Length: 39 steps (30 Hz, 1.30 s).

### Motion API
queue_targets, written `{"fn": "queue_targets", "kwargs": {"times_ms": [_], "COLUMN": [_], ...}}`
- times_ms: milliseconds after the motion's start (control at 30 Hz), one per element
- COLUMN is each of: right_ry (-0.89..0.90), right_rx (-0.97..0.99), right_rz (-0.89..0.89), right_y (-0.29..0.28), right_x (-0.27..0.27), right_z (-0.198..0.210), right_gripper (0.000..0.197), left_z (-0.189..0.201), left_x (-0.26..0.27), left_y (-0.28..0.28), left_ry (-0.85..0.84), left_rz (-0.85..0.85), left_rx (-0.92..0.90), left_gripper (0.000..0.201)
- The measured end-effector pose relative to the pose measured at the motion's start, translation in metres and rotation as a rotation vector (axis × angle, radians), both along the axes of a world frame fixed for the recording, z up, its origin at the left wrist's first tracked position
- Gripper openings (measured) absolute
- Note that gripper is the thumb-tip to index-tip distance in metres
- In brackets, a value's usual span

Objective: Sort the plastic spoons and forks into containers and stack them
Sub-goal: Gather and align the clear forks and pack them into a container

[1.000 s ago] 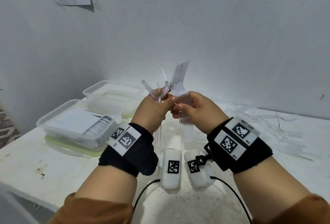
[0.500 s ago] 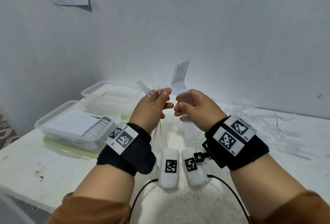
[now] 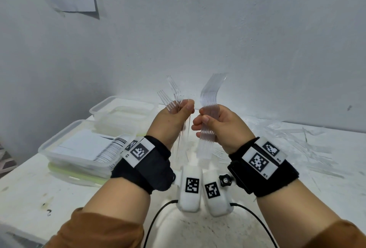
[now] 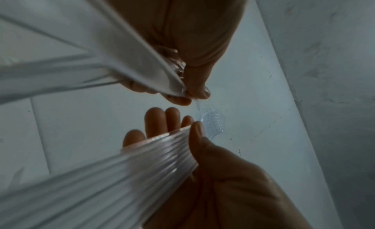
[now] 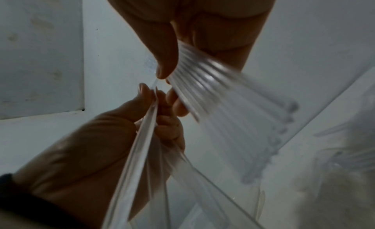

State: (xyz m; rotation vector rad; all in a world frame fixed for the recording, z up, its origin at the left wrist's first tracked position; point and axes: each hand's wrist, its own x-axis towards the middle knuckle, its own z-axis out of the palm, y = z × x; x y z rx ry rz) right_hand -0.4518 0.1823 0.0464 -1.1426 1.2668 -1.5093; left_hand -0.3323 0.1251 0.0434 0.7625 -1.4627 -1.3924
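Forks are in both your hands. Your left hand (image 3: 172,117) pinches a few loose forks (image 3: 170,95). Your right hand (image 3: 221,127) grips a neat fork stack (image 3: 210,97).

sleeves: rust-brown sleeves (image 3: 103,232) cover both forearms
wrist straps: black fabric wrist straps (image 3: 146,166), each bearing white plates printed with black square markers
wrist cameras: white rounded wrist cameras (image 3: 191,186) with marker stickers
cables: thin black cables (image 3: 156,220)
screw: black knob screw (image 3: 225,180)
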Motion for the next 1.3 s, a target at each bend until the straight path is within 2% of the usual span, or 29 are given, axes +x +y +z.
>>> {"fn": "queue_targets", "kwargs": {"times_ms": [167, 733, 833, 1033, 1167, 1300], "right_ry": [-0.092, 0.079, 0.067, 0.1, 0.064, 0.082], "right_rx": [-0.001, 0.041, 0.055, 0.037, 0.008, 0.014], "right_rz": [0.051, 0.049, 0.071, 0.014, -0.074, -0.066], "right_y": [-0.005, -0.013, -0.009, -0.001, 0.002, 0.007], "right_x": [0.006, 0.047, 0.052, 0.058, 0.053, 0.049], "right_z": [0.003, 0.011, 0.013, 0.013, 0.013, 0.011], "right_gripper": [0.012, 0.013, 0.015, 0.016, 0.017, 0.018], "left_z": [0.0, 0.003, 0.004, 0.003, 0.006, 0.006], "left_x": [0.007, 0.039, 0.045, 0.048, 0.048, 0.045], "left_y": [-0.006, -0.02, -0.019, -0.012, -0.008, -0.007], "left_ry": [0.056, 0.107, 0.102, 0.095, 0.107, 0.091], "left_rz": [-0.049, -0.09, -0.11, -0.11, -0.096, -0.064], "left_rx": [0.049, 0.07, 0.054, 0.016, 0.035, -0.004], "left_gripper": [0.011, 0.014, 0.016, 0.008, 0.016, 0.015]}}
